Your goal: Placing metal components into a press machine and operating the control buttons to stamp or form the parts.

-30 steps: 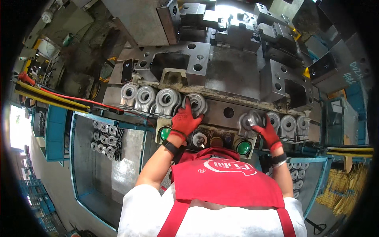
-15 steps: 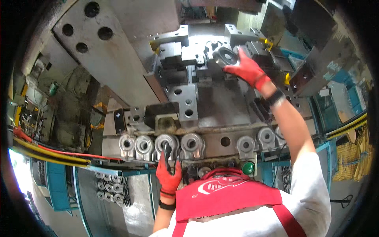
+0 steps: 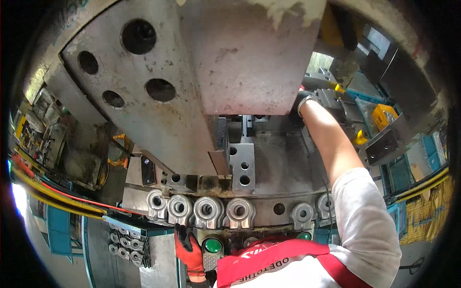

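Note:
My left hand, in a red glove with black fingers, is raised just below a row of forged metal rings. Its fingers stretch upward and stand apart from the thumb; I see nothing held in them. Nearest above it are a ring-shaped part and another ring-shaped part, both with a lug at the front. A green push button is just to its right. My right arm reaches far forward beside the big steel press block. Only a sliver of the right hand's red glove shows; its fingers are hidden behind the block.
More rings stand along the ledge, including one at the right. A steel block with holes sits on the press bed. A phone-like dark object lies at left. Stacked rings are on a lower-left table.
The view has moved forward, so the press block covers the far tooling. My right hand, earlier holding a metal ring, has gone behind it. My left hand has moved down and left from the rings.

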Demonstrator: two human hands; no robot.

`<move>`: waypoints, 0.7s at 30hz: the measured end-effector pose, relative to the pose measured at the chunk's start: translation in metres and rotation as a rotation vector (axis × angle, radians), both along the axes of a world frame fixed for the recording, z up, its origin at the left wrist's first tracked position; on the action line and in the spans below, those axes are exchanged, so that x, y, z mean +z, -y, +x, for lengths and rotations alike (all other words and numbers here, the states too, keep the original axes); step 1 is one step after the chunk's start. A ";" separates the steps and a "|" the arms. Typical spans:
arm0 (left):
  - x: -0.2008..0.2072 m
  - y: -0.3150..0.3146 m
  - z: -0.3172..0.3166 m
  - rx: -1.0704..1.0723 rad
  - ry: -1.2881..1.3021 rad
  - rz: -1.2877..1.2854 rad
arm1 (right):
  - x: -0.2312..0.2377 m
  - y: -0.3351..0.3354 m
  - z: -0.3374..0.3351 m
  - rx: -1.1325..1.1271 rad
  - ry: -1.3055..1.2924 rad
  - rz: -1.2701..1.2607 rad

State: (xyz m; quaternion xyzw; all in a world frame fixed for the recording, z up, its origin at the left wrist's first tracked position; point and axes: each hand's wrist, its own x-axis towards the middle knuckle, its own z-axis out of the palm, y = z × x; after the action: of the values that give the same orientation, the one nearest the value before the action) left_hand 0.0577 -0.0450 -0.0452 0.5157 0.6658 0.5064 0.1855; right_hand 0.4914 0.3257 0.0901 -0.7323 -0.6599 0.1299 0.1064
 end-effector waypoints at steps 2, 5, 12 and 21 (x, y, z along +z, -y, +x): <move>0.002 -0.003 0.002 0.001 -0.011 -0.010 | -0.021 -0.019 0.014 0.055 -0.064 0.016; 0.005 -0.005 0.006 -0.003 -0.045 -0.024 | -0.031 -0.022 0.012 0.164 -0.134 0.078; -0.019 0.013 -0.002 0.097 -0.035 0.007 | 0.037 0.080 -0.046 -0.180 0.033 0.113; -0.143 0.047 -0.065 -0.147 0.291 -0.474 | -0.066 0.387 -0.042 0.072 -0.509 0.405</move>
State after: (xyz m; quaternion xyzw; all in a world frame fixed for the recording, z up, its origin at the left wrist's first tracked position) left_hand -0.0077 -0.0916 -0.1881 0.4269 0.6927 0.3904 0.4307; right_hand 0.4492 -0.0617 0.0241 -0.6166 -0.6499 0.1788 0.4068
